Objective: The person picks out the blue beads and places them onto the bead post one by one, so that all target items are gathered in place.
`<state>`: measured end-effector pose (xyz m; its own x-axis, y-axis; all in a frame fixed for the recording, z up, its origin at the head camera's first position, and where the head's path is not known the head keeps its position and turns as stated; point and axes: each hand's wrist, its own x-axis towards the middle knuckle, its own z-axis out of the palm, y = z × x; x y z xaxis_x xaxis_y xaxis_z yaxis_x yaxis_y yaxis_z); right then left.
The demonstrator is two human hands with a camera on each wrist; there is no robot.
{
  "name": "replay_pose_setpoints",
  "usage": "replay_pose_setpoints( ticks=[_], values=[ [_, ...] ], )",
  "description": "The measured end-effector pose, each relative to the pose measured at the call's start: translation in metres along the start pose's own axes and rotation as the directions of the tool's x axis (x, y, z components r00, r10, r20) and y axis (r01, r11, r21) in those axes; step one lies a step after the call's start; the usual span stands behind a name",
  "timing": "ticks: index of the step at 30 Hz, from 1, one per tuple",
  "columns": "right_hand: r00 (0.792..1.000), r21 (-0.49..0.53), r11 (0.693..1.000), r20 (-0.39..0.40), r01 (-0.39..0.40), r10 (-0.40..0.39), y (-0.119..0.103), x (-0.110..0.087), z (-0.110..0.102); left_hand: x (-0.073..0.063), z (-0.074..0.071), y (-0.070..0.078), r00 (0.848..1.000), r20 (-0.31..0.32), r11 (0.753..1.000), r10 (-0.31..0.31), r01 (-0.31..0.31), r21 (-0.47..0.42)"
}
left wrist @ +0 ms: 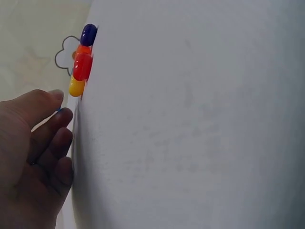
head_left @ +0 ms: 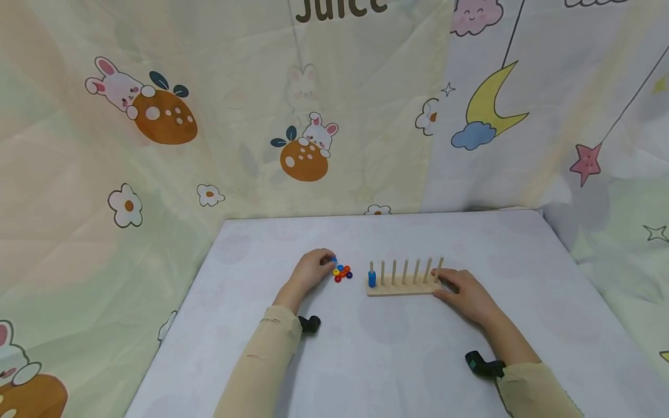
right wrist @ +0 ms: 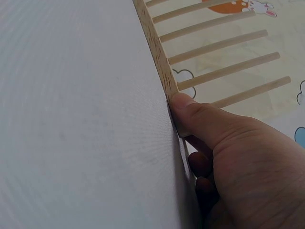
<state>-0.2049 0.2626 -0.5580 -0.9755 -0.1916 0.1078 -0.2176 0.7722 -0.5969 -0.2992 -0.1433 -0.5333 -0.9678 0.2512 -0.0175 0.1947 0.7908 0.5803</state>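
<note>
My left hand point(head_left: 309, 271) pinches a small blue bead point(head_left: 334, 259) between thumb and fingertip, just above a little pile of beads; only a sliver of blue shows in the left wrist view. The pile has red beads point(head_left: 338, 279), a yellow bead point(head_left: 336, 272), a dark blue bead point(head_left: 349, 275) and another blue one. To its right stands a wooden peg board point(head_left: 399, 290) with a row of upright pegs. Blue beads point(head_left: 372, 279) are stacked on its leftmost peg; the other pegs are bare. My right hand point(head_left: 467, 296) grips the board's right end, thumb against the front edge point(right wrist: 162, 67).
A pale cloth covers the table point(head_left: 376, 360), whose back edge meets a printed curtain point(head_left: 235, 116). Black wrist cameras point(head_left: 310, 324) sit at both sleeves, the right one low near the tabletop.
</note>
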Motion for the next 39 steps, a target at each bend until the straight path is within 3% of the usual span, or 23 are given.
replay_pose_setpoints(
  ticks=[11,18,23,28,32,39],
  values=[
    [1.000,0.007,1.000,-0.006,0.004,-0.004,-0.001,-0.001,0.000,-0.002,-0.004,0.008,1.000,-0.009,0.999,0.016,-0.016,-0.031],
    [1.000,0.002,1.000,0.005,-0.001,0.001,-0.001,-0.001,-0.001,-0.007,-0.010,0.029,0.994,-0.050,0.994,0.099,-0.101,-0.036],
    [1.000,-0.001,1.000,0.000,0.008,-0.008,0.000,-0.001,-0.001,-0.015,-0.014,0.048,0.982,-0.047,0.978,0.183,-0.187,-0.096],
    [1.000,-0.001,1.000,-0.004,0.015,-0.015,0.000,0.000,0.000,-0.023,-0.016,0.063,0.976,-0.038,0.965,0.216,-0.219,-0.146],
    [1.000,0.002,1.000,-0.001,0.014,-0.014,0.000,0.000,0.000,-0.027,-0.015,0.073,0.963,-0.056,0.951,0.263,-0.269,-0.154],
    [1.000,0.001,1.000,-0.005,0.010,-0.010,-0.001,-0.001,0.000,-0.032,-0.013,0.091,0.927,-0.074,0.908,0.369,-0.376,-0.185]
  ],
)
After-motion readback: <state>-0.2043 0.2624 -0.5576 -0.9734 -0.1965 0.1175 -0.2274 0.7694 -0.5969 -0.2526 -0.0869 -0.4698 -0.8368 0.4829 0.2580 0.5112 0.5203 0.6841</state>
